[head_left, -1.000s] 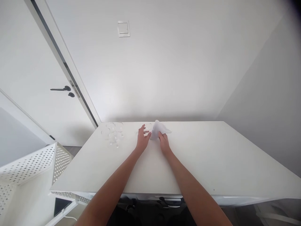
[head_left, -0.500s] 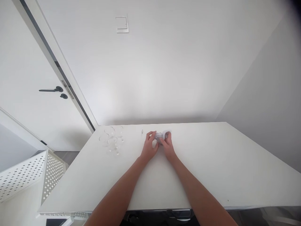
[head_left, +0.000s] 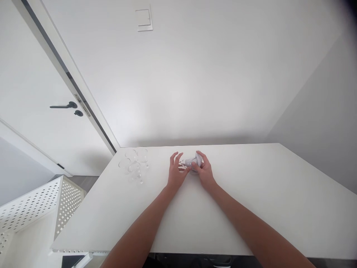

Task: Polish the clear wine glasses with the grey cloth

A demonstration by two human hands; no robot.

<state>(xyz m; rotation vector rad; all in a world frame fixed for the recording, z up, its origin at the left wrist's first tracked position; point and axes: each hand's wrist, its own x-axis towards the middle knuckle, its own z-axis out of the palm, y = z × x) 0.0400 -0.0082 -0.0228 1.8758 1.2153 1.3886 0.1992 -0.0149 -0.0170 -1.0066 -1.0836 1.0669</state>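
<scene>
Glass (head_left: pixel 189 162) lies between my two hands, just above the table or on it; I cannot tell which. My left hand (head_left: pixel 176 175) pinches its clear left end between thumb and lower fingers, as far as I can make out, the upper fingers spread loosely. My right hand (head_left: pixel 205 173) clasps a pale grey cloth (head_left: pixel 198 159) bunched against the other end. Whether some of it is tucked inside is too small to tell.

Progress: cloth and glass are in contact, so I judge work on this piece to be under way and not yet finished. Left of my grip, well apart from it, four clear glasses (head_left: pixel 134 167) stand rims up in a close group. Nothing on them shows whether they are done or left to do.

Surface: white table (head_left: pixel 251 193), plain, reaching out on both sides of my grip; its far edge runs just beyond my fingers.

Room: pale wall (head_left: pixel 209 74) rises beyond the grip, with a light switch (head_left: pixel 143 18) high and slightly left. Farther left, a white door (head_left: pixel 36 141) with a dark handle (head_left: pixel 63 106). Lower left of the grip, past the table's end, a perforated white panel (head_left: pixel 28 197).
</scene>
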